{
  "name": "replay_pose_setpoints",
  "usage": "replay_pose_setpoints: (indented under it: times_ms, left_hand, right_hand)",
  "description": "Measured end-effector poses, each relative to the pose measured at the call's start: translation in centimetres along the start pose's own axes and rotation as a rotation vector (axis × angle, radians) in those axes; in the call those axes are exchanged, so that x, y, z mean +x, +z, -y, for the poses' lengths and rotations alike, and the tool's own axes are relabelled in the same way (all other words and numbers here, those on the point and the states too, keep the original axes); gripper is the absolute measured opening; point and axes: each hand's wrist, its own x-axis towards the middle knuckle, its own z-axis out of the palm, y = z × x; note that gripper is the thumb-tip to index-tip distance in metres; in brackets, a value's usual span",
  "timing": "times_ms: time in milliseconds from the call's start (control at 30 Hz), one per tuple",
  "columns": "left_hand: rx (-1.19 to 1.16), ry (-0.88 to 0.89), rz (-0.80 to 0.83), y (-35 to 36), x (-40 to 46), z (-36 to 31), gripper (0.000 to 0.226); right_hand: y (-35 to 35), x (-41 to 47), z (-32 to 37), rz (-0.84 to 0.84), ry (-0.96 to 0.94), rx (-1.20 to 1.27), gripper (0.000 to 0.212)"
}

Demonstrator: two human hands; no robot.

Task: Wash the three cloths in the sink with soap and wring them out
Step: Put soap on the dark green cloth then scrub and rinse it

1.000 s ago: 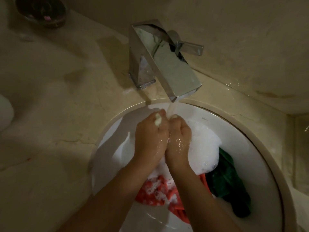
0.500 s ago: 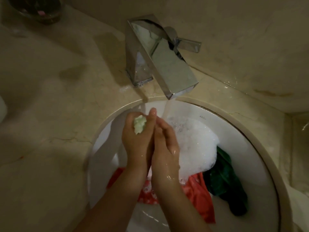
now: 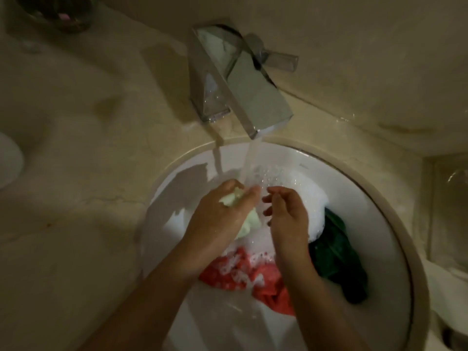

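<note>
My left hand [image 3: 222, 214] grips a pale green cloth [image 3: 249, 225] over the white sink [image 3: 379, 224]; a bit of the cloth pokes out between thumb and finger and the rest hangs below the palm. My right hand [image 3: 286, 214] hovers just right of it with loosely bent fingers, holding nothing. Water runs from the chrome faucet [image 3: 253, 97] onto the fingertips of both hands. A red patterned cloth [image 3: 268, 282] lies in the basin under my forearms. A dark green cloth [image 3: 336, 262] lies to its right. White foam [image 3: 309, 198] covers the back of the basin.
The beige stone counter [image 3: 76, 173] surrounds the sink. A dark dish [image 3: 58, 13] sits at the far left corner, and a white object [image 3: 7, 163] at the left edge. A wall rises behind the faucet; a glass object [image 3: 450, 211] stands at the right.
My hands were pressed together under the stream; they have come apart. The right hand has let go and moved right, while the left keeps the pale green cloth.
</note>
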Motion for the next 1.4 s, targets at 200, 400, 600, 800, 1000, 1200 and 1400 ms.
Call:
replay_pose_setpoints:
  times_ms: [200,400,600,800,1000,1200,1400]
  left_hand:
    - [0.569,0.125,0.005,-1.0,0.5,3.6,0.039]
    - [1.224,0.043,-0.011,-0.8,1.2,4.6,0.035]
    - [1.352,0.058,-0.042,-0.3,1.5,5.5,0.074]
    - [0.639,0.017,-0.282,-1.8,2.2,4.1,0.109]
    - [0.047,0.25,-0.429,-1.2,0.1,3.2,0.039]
    - [-0.558,-0.033,-0.144,0.9,1.0,1.6,0.016]
    - [-0.746,-0.167,-0.037,1.6,2.9,0.1,0.036]
  right_hand:
    - [-5.2,-0.1,-3.3,-0.13,0.067,-0.309,0.019]
    - [-8.7,0.8,-6.8,-0.27,0.149,-0.943,0.053]
    - [-8.8,0.7,-8.1,-0.16,0.178,-1.138,0.071]
    - [-9.9,0.4,-6.5,-0.171,0.381,-0.832,0.043]
    - [-9.7,-1.2,0.1,-0.322,-0.17,-0.916,0.066]
    - [-5.8,-2.7,6.5,0.095,-0.148,0.013,0.03]
    - [-0.6,-1.0,7.7,0.299,-0.21,0.2,0.033]
